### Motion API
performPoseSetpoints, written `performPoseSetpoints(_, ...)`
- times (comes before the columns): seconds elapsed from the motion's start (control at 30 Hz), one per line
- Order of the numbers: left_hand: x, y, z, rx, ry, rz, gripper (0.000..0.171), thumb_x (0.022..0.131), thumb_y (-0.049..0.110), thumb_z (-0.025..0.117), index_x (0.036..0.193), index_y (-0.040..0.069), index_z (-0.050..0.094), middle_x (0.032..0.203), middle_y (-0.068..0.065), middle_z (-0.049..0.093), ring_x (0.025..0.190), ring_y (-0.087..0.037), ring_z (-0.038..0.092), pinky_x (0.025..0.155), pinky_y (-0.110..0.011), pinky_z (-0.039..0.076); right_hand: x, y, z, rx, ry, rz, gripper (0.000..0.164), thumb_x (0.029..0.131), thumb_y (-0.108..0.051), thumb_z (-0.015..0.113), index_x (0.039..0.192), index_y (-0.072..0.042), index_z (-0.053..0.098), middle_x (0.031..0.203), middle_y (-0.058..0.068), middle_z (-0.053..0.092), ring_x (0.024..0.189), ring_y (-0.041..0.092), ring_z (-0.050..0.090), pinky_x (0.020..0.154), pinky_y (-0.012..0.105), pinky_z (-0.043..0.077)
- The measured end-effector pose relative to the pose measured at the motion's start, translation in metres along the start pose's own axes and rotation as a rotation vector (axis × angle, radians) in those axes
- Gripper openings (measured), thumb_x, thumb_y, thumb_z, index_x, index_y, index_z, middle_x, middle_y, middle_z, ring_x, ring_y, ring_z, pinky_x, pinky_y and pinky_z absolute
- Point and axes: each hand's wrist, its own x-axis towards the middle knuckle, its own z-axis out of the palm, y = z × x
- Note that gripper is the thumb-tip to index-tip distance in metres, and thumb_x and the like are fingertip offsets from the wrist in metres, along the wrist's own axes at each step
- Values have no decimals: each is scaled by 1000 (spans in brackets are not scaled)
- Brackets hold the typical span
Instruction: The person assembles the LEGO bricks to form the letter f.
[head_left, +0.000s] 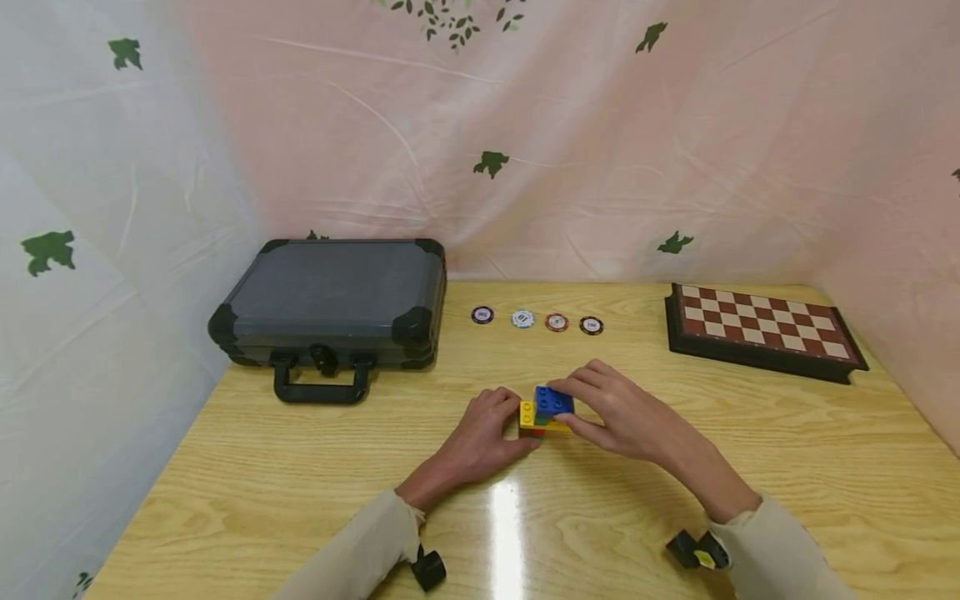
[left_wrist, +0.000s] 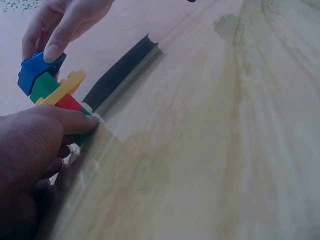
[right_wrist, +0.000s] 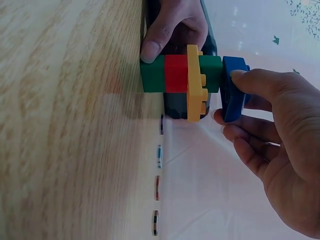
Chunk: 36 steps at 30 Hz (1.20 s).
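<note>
A small stack of toy building bricks stands on the wooden table. From the bottom it has a green brick (right_wrist: pixel 153 75), a red brick (right_wrist: pixel 176 73), a flat yellow plate brick (right_wrist: pixel 194 95) and another green brick (right_wrist: pixel 210 69). My left hand (head_left: pixel 480 433) grips the low part of the stack, thumb on the bottom green brick. At the top, my right hand (head_left: pixel 618 408) pinches a blue brick (head_left: pixel 553 402) between thumb and fingers. The blue brick sits slightly tilted at the upper green brick in the right wrist view.
A grey case (head_left: pixel 337 292) with a black handle lies at the back left. Several poker chips, among them a white one (head_left: pixel 522 318), form a row at the back. A chessboard box (head_left: pixel 765 329) is at the right. A patterned cloth (head_left: pixel 525 167) hangs behind the table.
</note>
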Motion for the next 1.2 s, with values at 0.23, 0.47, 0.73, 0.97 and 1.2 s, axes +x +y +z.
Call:
performPoseSetpoints(0.23, 0, -1, 0, 3, -1, 2, 27, 91, 32, 81, 102, 14, 66, 114, -2, 63, 104, -20, 54, 90, -39, 43, 1, -2, -2, -4, -25, 11, 40, 89, -15, 82, 125, -1, 70, 110, 8, 71, 99, 21, 61, 81, 39, 56)
performPoseSetpoints(0.47, 0, -2, 1, 6, 2, 8, 27, 91, 32, 81, 102, 13, 66, 113, -2, 63, 103, -20, 53, 90, -39, 43, 4, -4, -4, -42, -54, 11, 40, 90, -17, 82, 124, 1, 71, 109, 9, 71, 98, 22, 61, 80, 38, 56)
performPoseSetpoints(0.73, 1, -1, 1, 8, -3, 3, 27, 91, 31, 81, 103, 13, 66, 114, -3, 63, 104, -21, 54, 91, -39, 43, 5, -5, -6, -67, -70, -1, 41, 90, -16, 82, 125, 2, 71, 107, 9, 71, 97, 21, 60, 79, 36, 55)
performPoseSetpoints(0.97, 0, -1, 0, 7, -1, 7, 26, 91, 31, 81, 103, 12, 66, 114, -3, 63, 104, -21, 54, 91, -39, 43, 5, -5, -6, -53, -79, 9, 41, 89, -17, 82, 125, 1, 71, 106, 9, 71, 96, 21, 59, 77, 34, 55)
performPoseSetpoints(1.2, 0, -1, 1, 10, 1, 7, 27, 91, 32, 81, 104, 13, 67, 114, -3, 63, 105, -21, 54, 91, -39, 43, 5, -5, -6, -65, -75, 7, 41, 89, -18, 83, 124, 1, 72, 105, 8, 71, 96, 21, 60, 78, 35, 56)
